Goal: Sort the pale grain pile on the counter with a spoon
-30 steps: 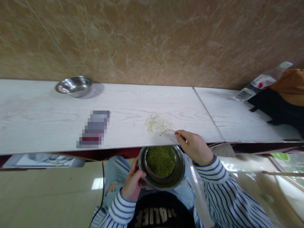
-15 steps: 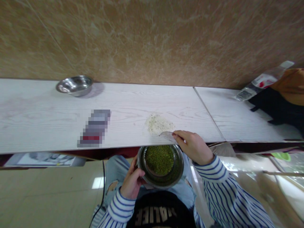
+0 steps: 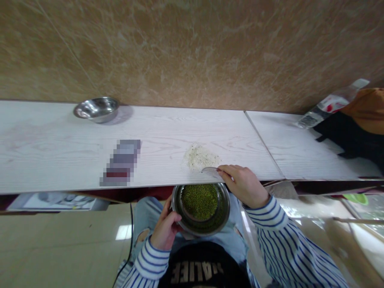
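My left hand (image 3: 166, 228) is closed on the left rim of a steel bowl (image 3: 225, 216), thumb on top. The bowl is above my lap, at the table's front edge, and holds small green beans (image 3: 200, 202) that look like mung beans. Between the thumb and fingers of my right hand (image 3: 240, 180) is a thin, curved, see-through piece (image 3: 210, 171); its exact kind is unclear. It lies low over the table's edge, at the near side of a spread of white grains (image 3: 201, 156) with a few dark specks.
Another steel bowl (image 3: 97, 110) stands near the wall at the back left. A pixelated flat object (image 3: 121, 162) lies on the white table (image 3: 162, 136). At the right are a plastic bottle (image 3: 330, 106) and a dark and brown cloth item (image 3: 357, 128).
The held bowl has shifted very slightly left and up in view, along with my left hand. My right hand and the see-through piece have barely moved.
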`<control>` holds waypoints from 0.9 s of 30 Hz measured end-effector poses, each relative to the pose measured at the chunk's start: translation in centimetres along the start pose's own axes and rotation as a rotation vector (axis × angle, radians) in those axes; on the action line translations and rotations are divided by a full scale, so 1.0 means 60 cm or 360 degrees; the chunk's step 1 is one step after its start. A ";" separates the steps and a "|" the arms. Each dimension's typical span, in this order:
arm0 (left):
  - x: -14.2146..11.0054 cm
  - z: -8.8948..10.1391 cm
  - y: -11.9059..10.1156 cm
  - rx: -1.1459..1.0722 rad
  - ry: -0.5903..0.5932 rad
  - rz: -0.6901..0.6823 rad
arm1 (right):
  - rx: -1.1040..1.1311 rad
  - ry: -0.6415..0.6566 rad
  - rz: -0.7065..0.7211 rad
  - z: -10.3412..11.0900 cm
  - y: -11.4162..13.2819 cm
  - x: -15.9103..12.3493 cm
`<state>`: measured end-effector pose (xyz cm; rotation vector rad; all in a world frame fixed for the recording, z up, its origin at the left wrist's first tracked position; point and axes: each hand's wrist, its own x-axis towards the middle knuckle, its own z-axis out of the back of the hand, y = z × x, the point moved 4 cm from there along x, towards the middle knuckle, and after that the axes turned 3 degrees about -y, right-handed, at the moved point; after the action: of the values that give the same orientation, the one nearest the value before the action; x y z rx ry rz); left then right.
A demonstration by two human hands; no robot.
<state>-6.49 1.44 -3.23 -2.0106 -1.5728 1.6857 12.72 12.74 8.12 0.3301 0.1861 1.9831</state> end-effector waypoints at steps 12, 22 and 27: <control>0.001 0.000 -0.003 0.0005 0.0010 -0.0028 | -0.0042 0.0006 0.0018 0.007 0.006 0.000; -0.003 0.004 -0.006 -0.0027 -0.0016 -0.0028 | -0.0026 0.0038 0.0088 -0.002 0.020 0.011; -0.005 0.006 -0.008 -0.0028 -0.0018 -0.0067 | -0.0039 0.0080 0.0169 -0.004 0.038 0.003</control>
<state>-7.04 1.23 -2.88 -1.9653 -1.6275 1.6775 10.59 11.95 8.54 0.2794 0.1797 2.0981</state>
